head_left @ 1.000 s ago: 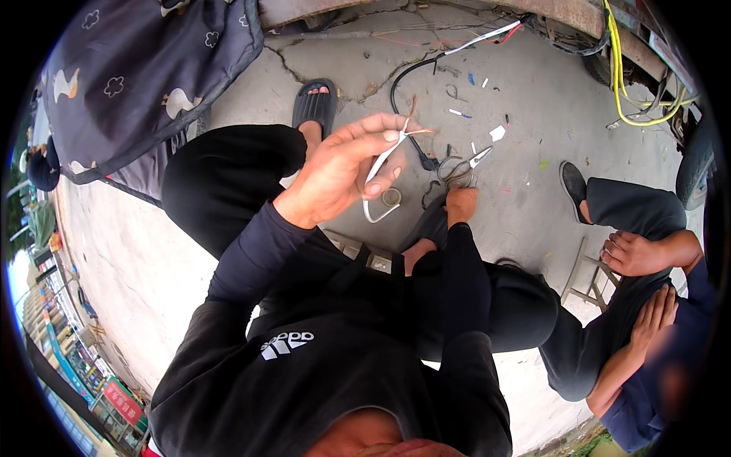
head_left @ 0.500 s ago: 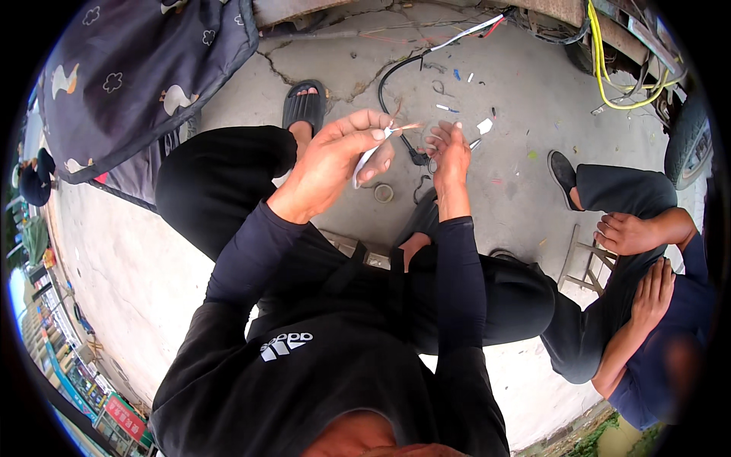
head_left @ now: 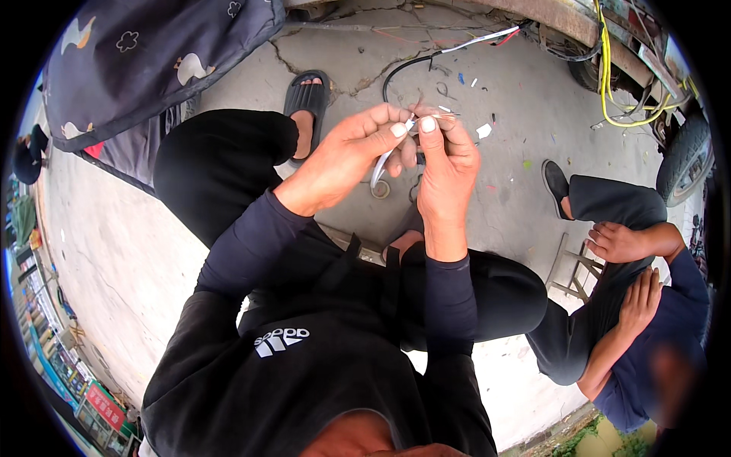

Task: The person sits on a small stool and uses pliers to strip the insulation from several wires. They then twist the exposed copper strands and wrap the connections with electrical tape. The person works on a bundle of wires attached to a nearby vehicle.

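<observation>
My left hand (head_left: 364, 156) grips a short white cable (head_left: 378, 172) near its stripped end, where thin copper strands (head_left: 450, 116) stick out. My right hand (head_left: 448, 171) has come up against it, thumb and fingers closed on the bare wire end beside my left fingertips. Below the hands a small roll of tape (head_left: 381, 189) lies on the concrete. A long black cable (head_left: 403, 65) runs behind them to a white sheathed length and red wire. The scissors seen earlier are hidden behind my right hand.
A person (head_left: 624, 251) sits on my right on a low stool (head_left: 569, 276). A vehicle frame (head_left: 556, 17) with yellow cables (head_left: 605, 68) and a wheel (head_left: 681, 164) is at upper right. A patterned dark cover (head_left: 145, 57) is at upper left; scraps (head_left: 483, 130) dot the ground.
My right hand has risen from the ground by the scissors to meet my left hand and take hold of the stripped wire end. My left hand stays about where it was.
</observation>
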Demonstrator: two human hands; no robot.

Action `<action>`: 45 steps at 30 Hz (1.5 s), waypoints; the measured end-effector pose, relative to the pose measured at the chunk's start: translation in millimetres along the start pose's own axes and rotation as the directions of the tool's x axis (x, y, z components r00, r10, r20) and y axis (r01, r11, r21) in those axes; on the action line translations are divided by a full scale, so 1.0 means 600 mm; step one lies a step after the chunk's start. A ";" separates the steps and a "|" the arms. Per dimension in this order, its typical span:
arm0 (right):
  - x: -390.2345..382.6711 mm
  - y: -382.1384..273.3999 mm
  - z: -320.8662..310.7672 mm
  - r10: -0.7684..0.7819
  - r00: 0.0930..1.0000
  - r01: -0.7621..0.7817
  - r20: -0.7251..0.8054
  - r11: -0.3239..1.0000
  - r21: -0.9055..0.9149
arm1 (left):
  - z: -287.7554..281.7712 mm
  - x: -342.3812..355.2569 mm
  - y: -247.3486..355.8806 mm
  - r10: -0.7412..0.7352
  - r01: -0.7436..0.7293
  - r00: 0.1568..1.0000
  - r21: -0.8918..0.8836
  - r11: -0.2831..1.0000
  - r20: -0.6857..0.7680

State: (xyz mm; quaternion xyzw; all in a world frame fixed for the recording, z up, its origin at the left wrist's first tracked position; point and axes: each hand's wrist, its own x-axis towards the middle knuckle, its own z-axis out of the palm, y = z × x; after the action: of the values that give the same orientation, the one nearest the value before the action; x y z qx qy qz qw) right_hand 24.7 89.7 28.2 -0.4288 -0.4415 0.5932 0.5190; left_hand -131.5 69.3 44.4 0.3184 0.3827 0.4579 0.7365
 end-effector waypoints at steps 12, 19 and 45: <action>-0.021 -0.027 0.024 -0.470 0.880 0.367 -0.065 0.761 -0.534 | 0.050 -0.027 -0.005 -0.019 0.040 0.997 -0.293 0.955 0.076; -0.003 -0.028 -0.018 -0.289 0.945 0.237 -0.154 0.928 -0.288 | 0.069 -0.003 -0.020 -0.035 0.039 0.999 -0.234 0.972 0.023; 0.175 0.462 -0.397 0.352 0.624 -0.732 -0.697 -0.047 -0.679 | 0.005 0.120 0.021 -0.048 0.043 0.988 -0.037 0.998 -0.144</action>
State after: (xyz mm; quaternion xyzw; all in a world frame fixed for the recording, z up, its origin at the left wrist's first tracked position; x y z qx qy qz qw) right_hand 179.4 193.1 -303.5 -0.8718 -0.3979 0.2750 -0.0782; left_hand -113.5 139.6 36.7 0.2631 0.4345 0.4694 0.7223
